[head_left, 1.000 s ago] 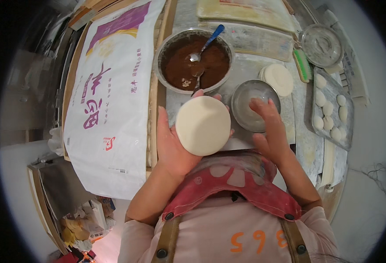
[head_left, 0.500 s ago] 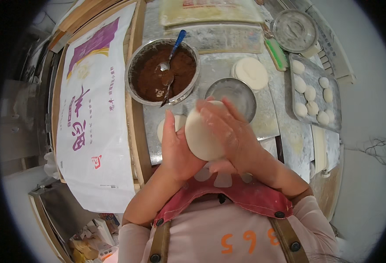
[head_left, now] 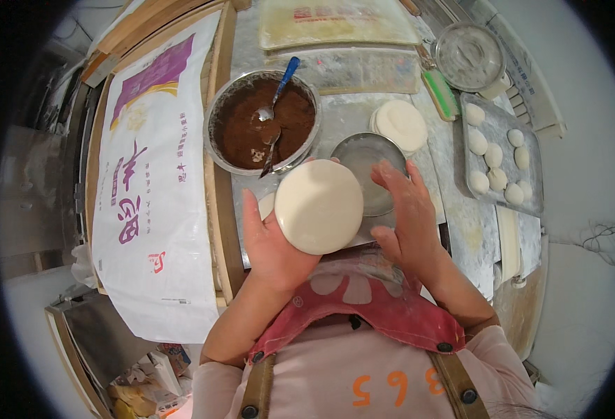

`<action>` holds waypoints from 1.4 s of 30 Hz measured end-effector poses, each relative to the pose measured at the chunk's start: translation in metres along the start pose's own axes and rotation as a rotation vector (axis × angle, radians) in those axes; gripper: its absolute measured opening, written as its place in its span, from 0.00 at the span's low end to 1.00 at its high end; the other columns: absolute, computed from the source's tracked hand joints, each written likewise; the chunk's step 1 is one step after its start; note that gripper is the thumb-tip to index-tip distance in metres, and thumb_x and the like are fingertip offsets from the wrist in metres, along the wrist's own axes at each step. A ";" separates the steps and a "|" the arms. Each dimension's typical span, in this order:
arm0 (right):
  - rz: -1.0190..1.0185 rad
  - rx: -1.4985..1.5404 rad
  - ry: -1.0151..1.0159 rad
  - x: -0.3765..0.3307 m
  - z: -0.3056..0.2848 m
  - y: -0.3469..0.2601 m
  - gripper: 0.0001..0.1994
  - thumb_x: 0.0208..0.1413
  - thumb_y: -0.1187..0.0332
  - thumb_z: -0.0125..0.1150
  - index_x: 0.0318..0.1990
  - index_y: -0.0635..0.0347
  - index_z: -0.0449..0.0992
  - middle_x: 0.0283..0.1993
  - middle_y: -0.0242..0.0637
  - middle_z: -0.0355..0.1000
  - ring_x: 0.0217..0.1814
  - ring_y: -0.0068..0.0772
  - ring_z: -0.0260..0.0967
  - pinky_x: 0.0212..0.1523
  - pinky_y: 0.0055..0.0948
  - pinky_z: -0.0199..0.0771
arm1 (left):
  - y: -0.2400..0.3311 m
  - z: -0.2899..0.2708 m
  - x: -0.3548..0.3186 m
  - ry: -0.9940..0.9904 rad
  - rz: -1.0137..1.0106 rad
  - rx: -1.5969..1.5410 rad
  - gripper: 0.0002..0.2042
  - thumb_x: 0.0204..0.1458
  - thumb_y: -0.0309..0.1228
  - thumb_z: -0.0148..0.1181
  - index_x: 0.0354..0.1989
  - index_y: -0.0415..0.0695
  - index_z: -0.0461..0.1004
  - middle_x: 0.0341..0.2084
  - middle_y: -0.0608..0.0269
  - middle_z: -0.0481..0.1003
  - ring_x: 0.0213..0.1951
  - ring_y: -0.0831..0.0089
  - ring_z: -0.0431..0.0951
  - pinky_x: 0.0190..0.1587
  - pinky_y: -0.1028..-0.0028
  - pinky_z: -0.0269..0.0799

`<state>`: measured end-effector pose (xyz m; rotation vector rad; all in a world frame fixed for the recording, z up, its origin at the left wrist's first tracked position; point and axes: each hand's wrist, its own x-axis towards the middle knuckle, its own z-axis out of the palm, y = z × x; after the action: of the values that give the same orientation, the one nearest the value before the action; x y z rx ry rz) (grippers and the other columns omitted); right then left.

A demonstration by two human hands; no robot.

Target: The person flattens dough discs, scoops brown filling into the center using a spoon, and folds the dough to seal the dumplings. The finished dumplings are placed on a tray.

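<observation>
A flat round disc of pale dough [head_left: 319, 206] lies on the palm of my left hand [head_left: 269, 241], held above the metal worktop's front edge. My right hand [head_left: 406, 209] is just to the right of the disc, fingers spread and holding nothing, over the rim of a small empty metal bowl [head_left: 363, 157]. Beyond my left hand stands a large metal bowl of dark brown filling [head_left: 262, 126] with a blue-handled spoon [head_left: 278, 87] and a second utensil in it.
A stack of rolled dough rounds [head_left: 400, 124] lies behind the small bowl. A metal tray of several dough balls [head_left: 524, 164] is at right, a round lidded tin [head_left: 469, 54] behind it. A big white printed sack [head_left: 150, 181] lies at left, a wooden strip [head_left: 218, 181] beside it.
My right hand has come off the dough disc and moved to the right. The disc now lies bare on my left palm.
</observation>
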<state>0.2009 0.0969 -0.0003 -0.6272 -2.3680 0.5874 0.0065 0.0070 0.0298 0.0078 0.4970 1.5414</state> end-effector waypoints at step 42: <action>-0.391 0.302 -0.124 0.031 0.034 -0.055 0.32 0.66 0.42 0.39 0.66 0.59 0.61 0.63 0.48 0.67 0.66 0.44 0.67 0.74 0.58 0.37 | 0.024 -0.001 0.008 -0.058 0.236 -0.071 0.42 0.60 0.64 0.30 0.72 0.41 0.50 0.70 0.50 0.54 0.70 0.50 0.55 0.70 0.48 0.50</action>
<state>0.1413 0.0623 0.0190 0.0085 -2.3596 0.7979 -0.0175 0.0158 0.0339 0.0582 0.4061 1.7844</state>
